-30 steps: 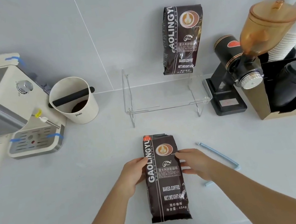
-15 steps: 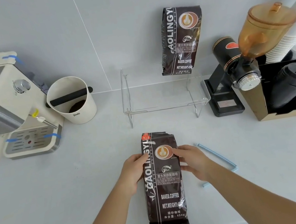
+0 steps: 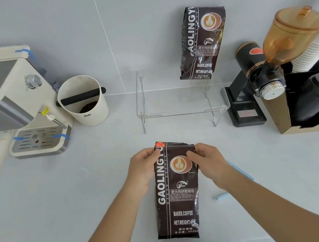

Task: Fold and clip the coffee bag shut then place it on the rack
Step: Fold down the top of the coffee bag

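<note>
A dark brown coffee bag [image 3: 176,201] lies flat on the white counter in front of me, its open top pointing away. My left hand [image 3: 144,169] pinches the bag's upper left corner. My right hand [image 3: 207,161] grips the upper right edge, thumb on the front near the round logo. A pale blue sealing clip [image 3: 239,172] lies on the counter just right of my right wrist, partly hidden by my arm. The clear acrylic rack [image 3: 182,113] stands behind the bag, with a second coffee bag [image 3: 201,42] upright on its right end against the wall.
A cream espresso machine [image 3: 7,106] and a knock box [image 3: 83,101] stand at the left. At the right are a black grinder [image 3: 255,77] with an amber hopper and a box of cup lids [image 3: 316,97]. The counter's front edge runs just below the bag.
Both hands have slid up the bag from its middle to its top corners. The bag has shifted slightly away from me.
</note>
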Motion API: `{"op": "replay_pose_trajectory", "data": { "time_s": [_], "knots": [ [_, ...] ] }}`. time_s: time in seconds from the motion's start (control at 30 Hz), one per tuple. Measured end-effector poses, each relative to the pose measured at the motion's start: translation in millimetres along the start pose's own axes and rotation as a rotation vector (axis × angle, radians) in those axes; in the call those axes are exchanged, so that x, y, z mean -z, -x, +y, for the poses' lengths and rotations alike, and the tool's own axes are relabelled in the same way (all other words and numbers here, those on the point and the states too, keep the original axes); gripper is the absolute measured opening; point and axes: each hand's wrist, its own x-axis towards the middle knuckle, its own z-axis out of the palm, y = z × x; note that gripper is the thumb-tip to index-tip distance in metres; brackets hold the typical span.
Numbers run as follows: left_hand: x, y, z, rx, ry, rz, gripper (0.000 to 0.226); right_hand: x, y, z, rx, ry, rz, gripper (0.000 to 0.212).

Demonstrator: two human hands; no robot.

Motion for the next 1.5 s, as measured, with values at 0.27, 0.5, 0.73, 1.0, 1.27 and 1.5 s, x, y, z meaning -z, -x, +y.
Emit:
{"op": "replay_pose_trajectory", "data": {
  "time_s": [0.27, 0.5, 0.73, 1.0, 1.27, 1.5],
  "knots": [
    [0.2, 18.5, 23.2, -0.144, 0.056, -0.025, 0.014, 13.2, 19.4, -27.6, 0.170, -0.101, -0.064, 0.036],
    [-2.9, 35.9, 40.4, -0.299, 0.094, -0.082, 0.016, 25.1, 33.9, -50.6, 0.292, -0.127, -0.077, 0.026],
    [-5.8, 45.1, 43.3, -0.366, 0.041, -0.114, 0.013, 36.8, 44.0, -51.4, 0.352, -0.094, -0.043, 0.011],
    [-4.9, 51.1, 29.2, -0.308, -0.019, -0.081, 0.010, 35.7, 51.8, -43.0, 0.271, -0.062, -0.026, 0.017],
    [-5.2, 54.3, 41.9, -0.312, -0.057, -0.076, 0.017, 34.2, 56.9, -58.8, 0.270, -0.143, -0.026, 0.015],
    [-9.5, 60.8, 53.4, -0.367, -0.097, -0.039, 0.017, 29.3, 58.0, -73.8, 0.241, -0.170, -0.016, 0.017]
  ]
}}
